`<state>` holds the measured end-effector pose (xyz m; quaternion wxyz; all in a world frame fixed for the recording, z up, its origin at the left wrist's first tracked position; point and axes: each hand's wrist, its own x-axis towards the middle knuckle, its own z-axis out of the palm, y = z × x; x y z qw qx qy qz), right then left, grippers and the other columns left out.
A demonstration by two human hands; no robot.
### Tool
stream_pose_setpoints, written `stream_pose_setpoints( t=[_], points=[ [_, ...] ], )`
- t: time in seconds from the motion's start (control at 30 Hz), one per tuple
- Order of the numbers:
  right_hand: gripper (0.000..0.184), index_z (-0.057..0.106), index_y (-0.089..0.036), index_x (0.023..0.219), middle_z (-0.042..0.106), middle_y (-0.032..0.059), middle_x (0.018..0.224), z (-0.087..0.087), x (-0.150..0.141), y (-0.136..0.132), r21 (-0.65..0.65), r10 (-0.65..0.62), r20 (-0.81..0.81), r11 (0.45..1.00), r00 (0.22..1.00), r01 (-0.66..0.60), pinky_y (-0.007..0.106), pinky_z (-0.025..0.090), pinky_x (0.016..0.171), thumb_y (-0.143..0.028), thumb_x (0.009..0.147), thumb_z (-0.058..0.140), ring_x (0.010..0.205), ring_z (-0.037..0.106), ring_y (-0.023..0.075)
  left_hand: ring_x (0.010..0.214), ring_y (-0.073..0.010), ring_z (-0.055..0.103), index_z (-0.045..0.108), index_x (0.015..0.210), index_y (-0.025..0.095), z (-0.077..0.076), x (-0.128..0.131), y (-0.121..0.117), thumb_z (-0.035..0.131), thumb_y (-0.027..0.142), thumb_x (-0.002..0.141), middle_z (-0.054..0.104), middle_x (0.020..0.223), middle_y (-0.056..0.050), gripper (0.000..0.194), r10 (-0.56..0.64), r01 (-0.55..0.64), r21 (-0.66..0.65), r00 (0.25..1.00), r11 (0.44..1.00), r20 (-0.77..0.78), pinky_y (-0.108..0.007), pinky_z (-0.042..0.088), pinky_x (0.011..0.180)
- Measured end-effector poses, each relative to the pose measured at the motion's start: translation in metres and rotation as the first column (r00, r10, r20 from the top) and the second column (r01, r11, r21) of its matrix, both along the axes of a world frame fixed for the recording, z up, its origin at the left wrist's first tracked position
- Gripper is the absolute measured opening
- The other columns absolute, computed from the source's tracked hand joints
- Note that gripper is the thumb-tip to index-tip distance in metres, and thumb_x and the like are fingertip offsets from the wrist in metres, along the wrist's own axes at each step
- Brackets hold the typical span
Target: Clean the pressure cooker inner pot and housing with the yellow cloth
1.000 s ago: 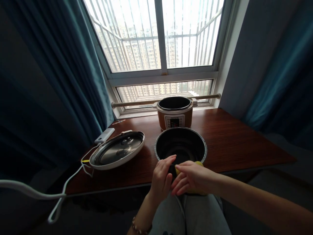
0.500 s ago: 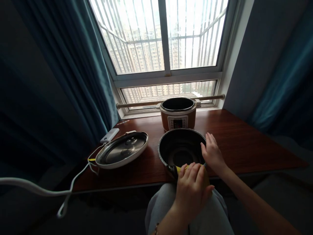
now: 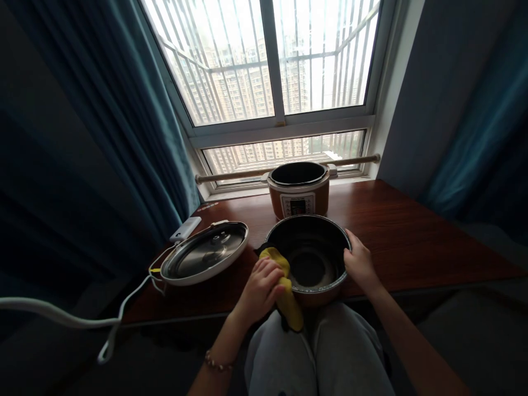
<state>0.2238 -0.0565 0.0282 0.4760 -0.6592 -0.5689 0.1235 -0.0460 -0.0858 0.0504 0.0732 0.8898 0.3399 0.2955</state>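
Observation:
A dark inner pot [image 3: 307,258] sits at the near edge of the wooden table [image 3: 404,231], just above my knees. My left hand [image 3: 260,287] is closed on a yellow cloth [image 3: 284,291] and presses it against the pot's left rim. The cloth hangs down past the table edge. My right hand [image 3: 359,263] grips the pot's right rim, fingers curled over it.
An orange-brown cooker body [image 3: 298,188] stands open by the window behind the pot. Its lid [image 3: 205,252] lies upside down to the left, beside a white power strip [image 3: 185,229] with a white cable [image 3: 61,319]. Teal curtains hang on both sides.
My left hand carried the yellow cloth from the pot's near rim to its left rim. My right hand slid from lying open beside the pot to gripping its right rim.

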Motion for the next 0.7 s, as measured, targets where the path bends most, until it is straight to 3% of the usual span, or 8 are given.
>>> stream_pose_setpoints(
  t=[0.1, 0.17, 0.23, 0.3, 0.37, 0.47, 0.63, 0.7],
  points=[
    [0.056, 0.048, -0.012, 0.125, 0.053, 0.013, 0.126, 0.001, 0.0, -0.001, 0.002, 0.01, -0.025, 1.0, 1.0, -0.01, 0.039, 0.036, 0.103, -0.012, 0.071, 0.034, 0.118, 0.048, 0.0232, 0.103, -0.0201, 0.049, 0.06, 0.08, 0.019, 0.012, -0.016, 0.028, 0.037, 0.025, 0.088, 0.058, 0.098, -0.007, 0.025, -0.036, 0.038, -0.084, 0.999, 0.996, 0.021, -0.04, 0.036, 0.098],
    [0.056, 0.048, -0.012, 0.124, 0.054, 0.0133, 0.125, 0.0, 0.0, -0.001, 0.004, 0.014, -0.048, 1.0, 0.999, -0.014, 0.041, 0.037, 0.102, -0.012, 0.07, 0.034, 0.118, 0.048, 0.0238, 0.115, -0.0217, 0.044, 0.062, 0.077, 0.018, 0.015, -0.022, 0.048, 0.039, 0.021, 0.086, 0.053, 0.112, -0.008, 0.024, 0.001, 0.003, -0.126, 1.0, 0.992, 0.029, -0.04, 0.034, 0.101],
    [0.056, 0.049, -0.013, 0.123, 0.054, 0.0129, 0.124, -0.001, 0.0, -0.001, 0.012, 0.011, -0.067, 1.0, 0.998, -0.011, 0.042, 0.037, 0.101, -0.012, 0.07, 0.034, 0.117, 0.049, 0.0246, 0.123, -0.024, 0.037, 0.063, 0.091, 0.019, 0.015, -0.025, 0.066, 0.044, 0.019, 0.082, 0.044, 0.126, -0.009, 0.021, 0.111, -0.106, -0.136, 0.993, 0.985, 0.03, -0.042, 0.03, 0.104],
    [0.056, 0.049, -0.014, 0.123, 0.055, 0.0123, 0.123, -0.003, 0.0, 0.0, 0.022, 0.011, -0.076, 1.0, 0.997, -0.01, 0.043, 0.038, 0.101, -0.012, 0.069, 0.035, 0.117, 0.049, 0.0248, 0.125, -0.0255, 0.036, 0.054, 0.114, 0.018, 0.012, -0.024, 0.083, 0.048, 0.018, 0.078, 0.037, 0.132, -0.011, 0.037, 0.248, -0.242, -0.137, 0.968, 0.96, 0.027, -0.045, 0.029, 0.105],
    [0.056, 0.05, -0.014, 0.123, 0.054, 0.0119, 0.124, -0.003, 0.0, 0.0, 0.028, 0.013, -0.076, 1.0, 0.997, -0.011, 0.043, 0.037, 0.102, -0.011, 0.069, 0.035, 0.117, 0.049, 0.0244, 0.121, -0.0255, 0.041, 0.041, 0.127, 0.016, 0.01, -0.02, 0.095, 0.046, 0.017, 0.079, 0.042, 0.129, -0.013, 0.049, 0.311, -0.306, -0.163, 0.95, 0.938, 0.005, -0.045, 0.032, 0.103],
    [0.056, 0.05, -0.016, 0.122, 0.055, 0.0097, 0.124, -0.004, 0.0, 0.0, 0.034, 0.009, -0.074, 0.999, 0.997, -0.006, 0.04, 0.036, 0.102, -0.011, 0.069, 0.035, 0.118, 0.049, 0.0231, 0.115, -0.0232, 0.049, 0.038, 0.13, 0.016, 0.008, -0.007, 0.109, 0.04, 0.012, 0.081, 0.051, 0.124, -0.013, 0.05, 0.241, -0.247, -0.217, 0.969, 0.944, -0.054, -0.041, 0.037, 0.1],
    [0.054, 0.052, -0.016, 0.12, 0.056, 0.0098, 0.122, -0.003, -0.001, -0.001, 0.043, 0.01, -0.068, 0.999, 0.998, -0.008, 0.04, 0.037, 0.102, -0.011, 0.069, 0.035, 0.117, 0.049, 0.0229, 0.12, -0.0243, 0.046, 0.031, 0.137, 0.017, 0.008, 0.009, 0.133, 0.045, 0.0, 0.069, 0.035, 0.141, -0.012, 0.072, 0.106, -0.138, -0.25, 0.985, 0.958, -0.139, -0.036, 0.041, 0.098],
    [0.053, 0.052, -0.014, 0.119, 0.055, 0.0115, 0.123, -0.003, -0.001, -0.001, 0.039, 0.012, -0.065, 0.999, 0.998, -0.01, 0.04, 0.037, 0.103, -0.01, 0.069, 0.034, 0.118, 0.049, 0.0229, 0.12, -0.0238, 0.046, 0.03, 0.138, 0.018, 0.009, 0.012, 0.145, 0.045, -0.003, 0.067, 0.037, 0.14, -0.011, 0.076, 0.077, -0.117, -0.254, 0.984, 0.96, -0.162, -0.035, 0.04, 0.098]
  ],
)
